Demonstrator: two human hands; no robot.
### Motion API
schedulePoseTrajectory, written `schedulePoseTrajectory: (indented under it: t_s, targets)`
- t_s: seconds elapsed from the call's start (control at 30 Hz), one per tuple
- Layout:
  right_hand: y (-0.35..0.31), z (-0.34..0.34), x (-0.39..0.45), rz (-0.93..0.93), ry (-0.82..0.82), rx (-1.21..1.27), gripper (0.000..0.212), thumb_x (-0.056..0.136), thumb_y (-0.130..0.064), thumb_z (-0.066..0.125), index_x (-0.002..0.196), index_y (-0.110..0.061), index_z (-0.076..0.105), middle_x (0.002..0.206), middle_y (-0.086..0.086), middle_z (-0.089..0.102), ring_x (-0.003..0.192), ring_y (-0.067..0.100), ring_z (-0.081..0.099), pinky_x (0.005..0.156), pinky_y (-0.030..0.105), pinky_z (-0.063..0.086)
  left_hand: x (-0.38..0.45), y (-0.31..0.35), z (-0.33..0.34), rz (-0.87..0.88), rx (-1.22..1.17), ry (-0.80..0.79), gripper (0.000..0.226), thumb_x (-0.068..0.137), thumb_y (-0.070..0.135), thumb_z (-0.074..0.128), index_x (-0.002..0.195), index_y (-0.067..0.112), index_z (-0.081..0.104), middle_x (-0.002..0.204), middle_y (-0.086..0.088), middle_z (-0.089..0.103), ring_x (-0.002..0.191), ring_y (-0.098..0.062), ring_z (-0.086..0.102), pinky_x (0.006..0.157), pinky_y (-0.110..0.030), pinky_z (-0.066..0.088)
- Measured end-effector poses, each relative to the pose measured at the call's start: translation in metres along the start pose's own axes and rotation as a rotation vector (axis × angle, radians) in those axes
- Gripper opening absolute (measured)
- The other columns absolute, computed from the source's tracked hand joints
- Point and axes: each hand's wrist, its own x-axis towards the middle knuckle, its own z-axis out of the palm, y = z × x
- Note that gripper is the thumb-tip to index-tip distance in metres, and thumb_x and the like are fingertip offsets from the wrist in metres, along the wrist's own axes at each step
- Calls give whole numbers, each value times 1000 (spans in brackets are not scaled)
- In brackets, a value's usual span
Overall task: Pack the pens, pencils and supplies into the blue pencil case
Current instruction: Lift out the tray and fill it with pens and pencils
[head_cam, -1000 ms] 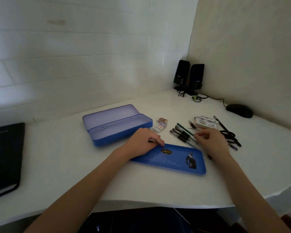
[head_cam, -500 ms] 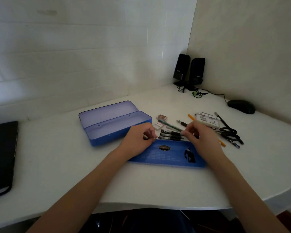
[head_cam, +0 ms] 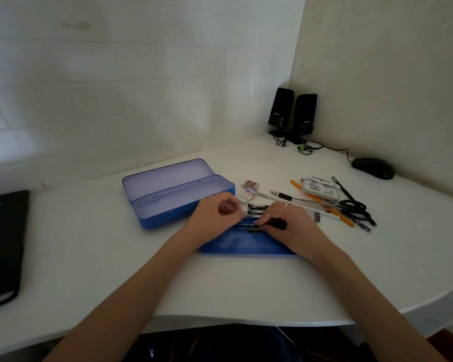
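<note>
The blue pencil case [head_cam: 186,218] lies open on the white desk, both halves bare inside. In front of it sits a flat blue tray [head_cam: 246,244]. My right hand [head_cam: 290,223] is closed on a black pen [head_cam: 249,225] held crosswise over the tray's far edge. My left hand [head_cam: 215,218], blurred, curls its fingers around that pen's left end. Two more black pens [head_cam: 256,209] lie just behind, between my hands.
Two erasers [head_cam: 249,194] lie right of the case. Farther right are a pen knife [head_cam: 285,197], an orange pencil [head_cam: 340,218], scissors [head_cam: 356,207] and a white packet [head_cam: 321,190]. A mouse [head_cam: 373,168] and speakers [head_cam: 293,113] stand at the back, a black notebook [head_cam: 3,244] at far left.
My right hand has swept the black pens leftward from the pile and brought one over the tray. My left hand has stayed at the tray's left end, meeting the pens.
</note>
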Motion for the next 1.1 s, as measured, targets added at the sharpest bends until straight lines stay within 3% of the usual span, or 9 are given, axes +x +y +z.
schedulePoseTrajectory:
  t_s: [0.1,0.3,0.37,0.47,0.6,0.8,0.93,1.1]
  targets:
    - [1,0,3,30,20,0,8,78,-15,72,81,-23,71,83,-13,65,82,4,59,79,20,48,0,-3,1,87,163,-44,21,74,22,78,92,26,68,86,7,70,82,-2,65,77,-11,49]
    - [30,-21,-8,293,355,-77,3,83,-26,65,81,-29,65,78,-18,62,77,8,58,76,36,51,2,-2,-5,70,165,-59,21,76,5,73,93,17,71,85,7,69,79,5,62,74,-3,45]
    - [44,-30,-14,421,480,-161,4,85,-27,62,84,-30,63,81,-13,64,83,15,60,83,43,48,2,-2,-6,63,160,-60,22,77,3,72,93,17,71,84,7,69,79,5,62,74,-3,45]
    - [57,-38,-21,637,590,-253,11,88,-23,54,93,-25,64,95,1,67,101,27,55,90,39,35,2,-2,-7,50,145,-57,24,76,1,72,93,18,70,85,4,71,79,4,64,73,-1,44]
    - [67,-36,-21,799,516,-333,18,90,-19,48,97,-24,63,104,8,64,107,30,49,87,39,32,1,-2,-7,48,141,-59,23,77,1,71,92,19,71,86,6,71,78,7,64,74,-3,45]
    - [70,-35,-21,839,523,-221,25,88,-5,45,100,-21,61,105,12,65,104,34,53,88,42,41,1,-4,-7,71,149,-54,20,77,2,72,91,16,72,90,4,72,82,2,65,78,-9,48]
    - [67,-33,-22,804,541,-55,18,88,-18,55,104,-20,63,103,9,67,98,29,60,88,45,48,1,-5,-7,81,149,-56,20,77,2,71,90,16,72,89,4,72,82,0,66,80,-10,49]
    - [63,-36,-22,810,369,-11,17,84,-33,62,99,-28,59,84,-8,58,94,19,58,97,49,41,0,-4,-6,95,154,-64,20,77,3,72,90,17,72,85,10,70,78,8,63,77,-6,47]
